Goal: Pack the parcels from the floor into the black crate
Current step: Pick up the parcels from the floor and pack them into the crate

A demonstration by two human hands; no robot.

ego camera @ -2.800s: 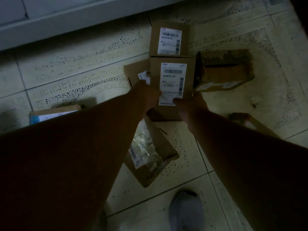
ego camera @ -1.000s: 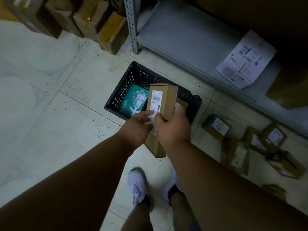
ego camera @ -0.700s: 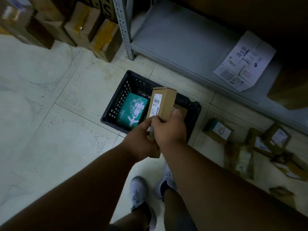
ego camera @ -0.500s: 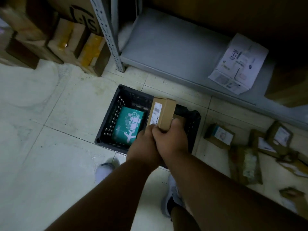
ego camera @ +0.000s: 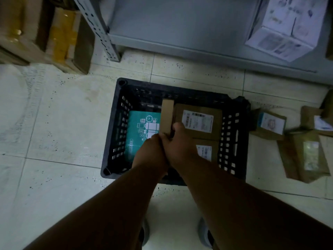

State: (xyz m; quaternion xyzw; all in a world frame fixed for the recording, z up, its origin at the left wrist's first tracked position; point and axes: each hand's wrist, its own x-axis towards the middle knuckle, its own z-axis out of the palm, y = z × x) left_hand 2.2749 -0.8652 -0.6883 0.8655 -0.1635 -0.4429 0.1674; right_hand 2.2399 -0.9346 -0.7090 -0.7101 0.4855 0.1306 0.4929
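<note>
The black crate point(ego camera: 118, 112) stands on the tiled floor right below me. Inside it lie a teal box point(ego camera: 137, 130) on the left and two brown labelled parcels point(ego camera: 198, 121) on the right. Between them a brown cardboard parcel point(ego camera: 167, 116) stands on edge, low in the crate. My left hand point(ego camera: 153, 150) and my right hand point(ego camera: 180, 141) are pressed together and both grip its near end. Several brown parcels point(ego camera: 270, 123) lie on the floor to the right of the crate.
A grey metal shelf point(ego camera: 180, 33) runs along the back, its perforated upright point(ego camera: 100, 31) at the crate's far left. A white printed box point(ego camera: 286, 26) sits on the shelf. Brown cartons point(ego camera: 59, 37) are stacked at the top left. My shoes point(ego camera: 203, 237) show below.
I carried the parcel from the floor pile to the crate. Over the last second both hands lowered it on edge into the crate between the teal box and the labelled parcels.
</note>
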